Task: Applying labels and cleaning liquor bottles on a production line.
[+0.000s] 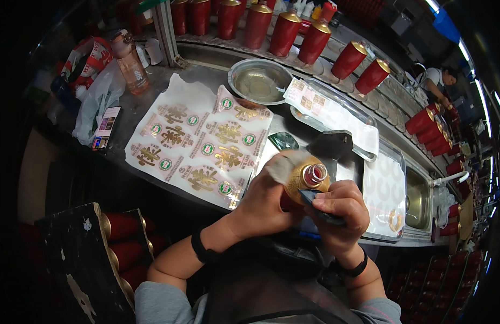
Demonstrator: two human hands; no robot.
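A bottle (307, 181) is held between the two hands, near the front edge of the tabletop (132, 110). The left hand (266, 202) is wrapped around its left side, and the right hand (339, 208) is closed on its right side. A flat tool (317, 208) is held in the right hand, against the bottle. Sheets of labels (198, 140) are spread on the tabletop to the left of the hands. A bowl (259, 81) is set behind the labels. A tray (336, 110) is placed right of the bowl. A phone (106, 127) is laid at the far left. A row of bottles (315, 40) is lined up behind everything.
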